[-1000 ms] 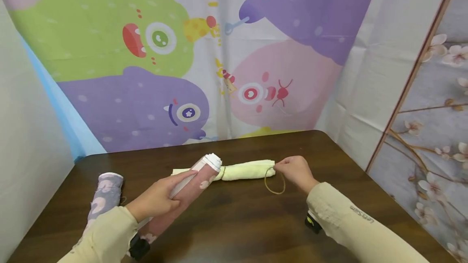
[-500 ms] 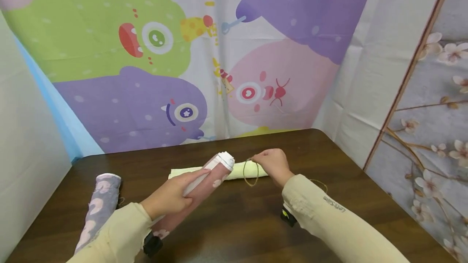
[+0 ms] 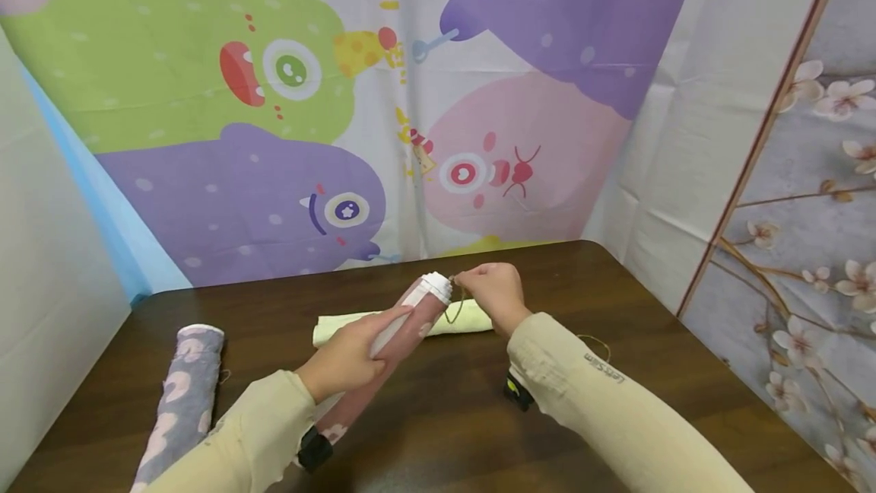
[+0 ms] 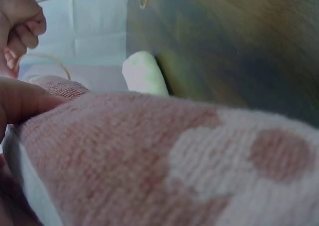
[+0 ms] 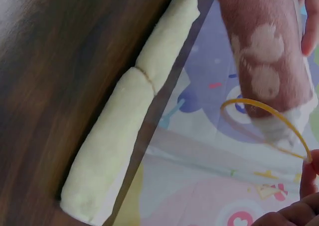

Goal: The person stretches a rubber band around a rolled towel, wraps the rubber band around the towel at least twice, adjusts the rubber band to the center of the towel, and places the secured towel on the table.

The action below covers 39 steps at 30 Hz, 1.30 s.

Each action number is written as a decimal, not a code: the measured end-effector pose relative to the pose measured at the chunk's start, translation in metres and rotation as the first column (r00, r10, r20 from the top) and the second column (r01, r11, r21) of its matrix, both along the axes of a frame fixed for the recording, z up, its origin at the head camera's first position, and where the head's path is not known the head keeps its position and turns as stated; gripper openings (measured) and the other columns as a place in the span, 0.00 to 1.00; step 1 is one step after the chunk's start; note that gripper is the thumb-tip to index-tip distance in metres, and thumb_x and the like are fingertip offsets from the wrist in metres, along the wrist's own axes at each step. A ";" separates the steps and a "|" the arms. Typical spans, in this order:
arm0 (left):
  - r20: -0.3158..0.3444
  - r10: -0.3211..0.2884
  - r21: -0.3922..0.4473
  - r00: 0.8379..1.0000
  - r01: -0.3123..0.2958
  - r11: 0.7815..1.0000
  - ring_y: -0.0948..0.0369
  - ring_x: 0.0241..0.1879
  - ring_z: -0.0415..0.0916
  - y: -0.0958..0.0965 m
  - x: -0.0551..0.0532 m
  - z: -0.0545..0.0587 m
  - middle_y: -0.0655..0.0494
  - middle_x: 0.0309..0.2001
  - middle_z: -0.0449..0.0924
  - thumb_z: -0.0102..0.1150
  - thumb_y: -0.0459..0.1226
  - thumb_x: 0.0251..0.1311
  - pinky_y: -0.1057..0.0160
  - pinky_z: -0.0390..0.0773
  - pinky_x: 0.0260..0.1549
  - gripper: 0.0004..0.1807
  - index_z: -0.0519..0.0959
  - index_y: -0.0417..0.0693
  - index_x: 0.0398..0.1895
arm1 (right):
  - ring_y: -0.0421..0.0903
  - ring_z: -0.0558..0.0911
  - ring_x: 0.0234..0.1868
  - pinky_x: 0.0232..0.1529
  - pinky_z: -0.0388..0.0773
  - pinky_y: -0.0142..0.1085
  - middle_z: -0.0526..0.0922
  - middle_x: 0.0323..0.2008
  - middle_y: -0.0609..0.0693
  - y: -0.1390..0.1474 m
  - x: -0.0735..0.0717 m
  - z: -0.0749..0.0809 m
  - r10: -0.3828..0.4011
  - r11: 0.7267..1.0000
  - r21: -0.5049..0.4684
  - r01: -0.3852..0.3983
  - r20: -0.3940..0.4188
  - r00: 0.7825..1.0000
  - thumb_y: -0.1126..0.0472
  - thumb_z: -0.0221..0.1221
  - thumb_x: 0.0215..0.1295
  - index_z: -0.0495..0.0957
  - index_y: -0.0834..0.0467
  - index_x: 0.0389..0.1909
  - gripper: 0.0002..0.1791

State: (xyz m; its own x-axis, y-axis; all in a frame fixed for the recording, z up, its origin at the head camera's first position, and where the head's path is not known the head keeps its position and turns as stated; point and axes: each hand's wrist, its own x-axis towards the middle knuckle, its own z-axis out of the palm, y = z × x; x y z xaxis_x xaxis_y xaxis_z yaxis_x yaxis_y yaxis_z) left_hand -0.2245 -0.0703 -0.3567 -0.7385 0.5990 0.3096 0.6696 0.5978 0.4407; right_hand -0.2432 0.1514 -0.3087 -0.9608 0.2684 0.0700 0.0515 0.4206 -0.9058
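My left hand [image 3: 352, 352] grips a rolled pink towel [image 3: 393, 352] with white flower shapes, raised at a slant over the table. Its white-edged end points up and to the right. Beside that end, my right hand [image 3: 494, 291] pinches a thin yellowish rubber band [image 5: 259, 105]. The band hangs as an open loop at the towel's tip in the right wrist view. Behind lies a rolled pale yellow towel [image 5: 112, 136], cinched by a band around its middle. In the left wrist view the pink towel [image 4: 114, 151] fills the foreground, with fingers [image 4: 30, 104] laid over it.
A rolled grey-purple towel [image 3: 185, 394] with pink shapes lies at the left of the dark wooden table [image 3: 438, 432]. Another rubber band [image 3: 597, 345] rests on the table by the right sleeve. A cartoon-print cloth [image 3: 287, 196] hangs behind the table.
My right hand has moved left with the rubber band, bringing it to the pink towel's end. My left hand has shifted the pink towel right and slightly up.
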 end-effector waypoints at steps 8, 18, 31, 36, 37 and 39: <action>-0.046 0.003 -0.059 0.999 -0.006 0.998 0.51 0.48 0.77 0.007 0.002 0.006 0.46 0.52 0.78 0.65 0.23 0.43 0.50 0.76 0.47 0.41 0.67 0.47 0.67 | 0.45 0.77 0.30 0.30 0.73 0.33 0.82 0.24 0.49 -0.006 -0.002 0.003 0.007 0.999 -0.033 -0.008 -0.028 1.000 0.63 0.62 0.48 0.85 0.63 0.24 0.07; -0.172 -0.050 -0.146 0.984 0.025 0.989 0.59 0.26 0.75 0.005 0.004 -0.002 0.58 0.34 0.75 0.65 0.28 0.49 0.60 0.76 0.29 0.38 0.69 0.59 0.66 | 0.47 0.77 0.36 0.36 0.75 0.37 0.85 0.31 0.52 -0.007 -0.004 0.002 0.091 0.989 0.115 -0.094 0.030 0.995 0.59 0.64 0.51 0.85 0.63 0.25 0.09; -0.176 0.060 -0.100 0.983 -0.078 0.992 0.53 0.25 0.77 0.009 0.001 0.001 0.51 0.34 0.77 0.70 0.26 0.40 0.55 0.78 0.27 0.40 0.70 0.51 0.63 | 0.43 0.74 0.26 0.25 0.70 0.32 0.83 0.25 0.47 -0.021 0.002 0.007 0.233 0.942 0.257 -0.215 -0.040 0.972 0.55 0.65 0.56 0.86 0.61 0.28 0.12; -0.170 0.049 -0.065 0.984 -0.061 0.996 0.59 0.22 0.71 0.010 0.001 0.003 0.54 0.31 0.74 0.68 0.24 0.40 0.59 0.75 0.25 0.44 0.68 0.50 0.67 | 0.41 0.74 0.25 0.26 0.71 0.31 0.83 0.25 0.45 -0.024 0.007 0.008 0.299 0.919 0.286 -0.271 -0.059 0.952 0.58 0.64 0.56 0.87 0.59 0.28 0.09; -0.171 0.040 -0.063 0.984 -0.051 0.997 0.59 0.21 0.70 0.010 0.001 0.003 0.54 0.31 0.74 0.67 0.24 0.41 0.59 0.75 0.25 0.44 0.67 0.49 0.68 | 0.40 0.74 0.25 0.25 0.72 0.31 0.84 0.25 0.45 -0.024 0.008 0.007 0.313 0.914 0.290 -0.283 -0.061 0.948 0.58 0.64 0.56 0.87 0.58 0.28 0.08; -0.173 0.019 -0.061 0.985 -0.030 0.998 0.59 0.22 0.71 0.011 0.002 0.003 0.54 0.32 0.75 0.66 0.24 0.42 0.60 0.75 0.25 0.44 0.66 0.49 0.69 | 0.39 0.75 0.24 0.25 0.73 0.31 0.84 0.25 0.45 -0.025 0.010 0.007 0.334 0.907 0.293 -0.302 -0.065 0.940 0.58 0.64 0.56 0.87 0.57 0.27 0.07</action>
State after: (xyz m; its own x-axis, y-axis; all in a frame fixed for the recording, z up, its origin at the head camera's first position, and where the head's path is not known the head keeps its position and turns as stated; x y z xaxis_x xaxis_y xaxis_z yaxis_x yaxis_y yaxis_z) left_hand -0.2222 -0.0591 -0.3534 -0.6918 0.6038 0.3960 0.7173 0.6376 0.2809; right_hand -0.2332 0.1261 -0.3017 -0.9736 -0.0950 0.2076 -0.2203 0.6303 -0.7444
